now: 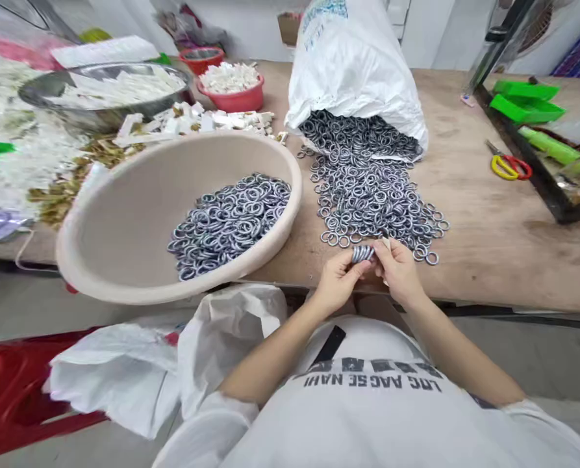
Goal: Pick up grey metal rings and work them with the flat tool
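Observation:
Near the table's front edge, my left hand (pixel 341 276) is closed round a short row of grey rings (pixel 362 253) standing side by side. My right hand (pixel 397 270) meets it at the row's right end, fingers pinched on a thin pale strip (pixel 386 246); a small dark tip shows by the fingers, too small to name. Just beyond both hands spreads a loose pile of grey rings (pixel 367 195), spilling from the mouth of a white sack (pixel 355 71). Left of my hands, a large beige basin (pixel 124 195) holds many more rings heaped on its right side.
Yellow-and-red scissors (pixel 508 167) lie at the right, near a dark metal frame (pixel 528 156) and green trays (pixel 526 104). Back left are a metal bowl (pixel 31 97) of white pieces and a red basin (pixel 238 101). White sacks (pixel 231 331) hang below the table's front edge.

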The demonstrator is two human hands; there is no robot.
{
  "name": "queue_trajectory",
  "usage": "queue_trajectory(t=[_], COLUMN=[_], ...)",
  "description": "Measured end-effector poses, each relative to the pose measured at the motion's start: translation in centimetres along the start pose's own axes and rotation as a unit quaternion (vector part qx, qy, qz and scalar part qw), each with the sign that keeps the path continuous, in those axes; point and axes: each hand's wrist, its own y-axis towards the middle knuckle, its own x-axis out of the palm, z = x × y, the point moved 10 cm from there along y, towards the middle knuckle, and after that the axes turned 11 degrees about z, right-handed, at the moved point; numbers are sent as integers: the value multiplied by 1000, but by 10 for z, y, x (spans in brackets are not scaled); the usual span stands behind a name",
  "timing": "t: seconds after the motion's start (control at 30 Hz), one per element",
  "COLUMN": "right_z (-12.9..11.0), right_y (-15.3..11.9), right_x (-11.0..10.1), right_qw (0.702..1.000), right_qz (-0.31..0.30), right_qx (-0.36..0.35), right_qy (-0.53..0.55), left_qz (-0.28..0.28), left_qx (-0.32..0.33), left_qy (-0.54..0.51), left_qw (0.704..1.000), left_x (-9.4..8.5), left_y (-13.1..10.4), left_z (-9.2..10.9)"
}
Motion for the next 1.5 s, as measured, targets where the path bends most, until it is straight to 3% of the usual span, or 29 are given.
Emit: queue_trajectory(t=[0.13,0.23,0.33,0.7,1.1,1.37,1.5], right_z=[-26,-41,-42,-43,-48,-43,-31], right_y=[3,-11,-24,-32,-40,-38,-19], right_x=[-16,-14,-7,-4,-14,-12,-35], right_qw=[987,948,916,892,897,895,910], right_qz=[21,0,-28,-49,-6,-29,27], right_qx=[-121,-209,-242,-263,-272,-244,-195], right_qy=[-102,-239,-318,-364,-348,-371,-365], left_qz=[0,-1,-1,-1,-27,-31,-52], left_qx=[-41,-48,-33,26,21,46,74], left_qy=[-49,-63,-67,-15,5,21,36], left_qw=[998,997,997,1000,999,998,995], left_x=[1,1,-1,-5,-1,0,1], left_y=[3,4,4,3,2,1,-2], left_z=[-5,-5,-2,3,8,11,14])
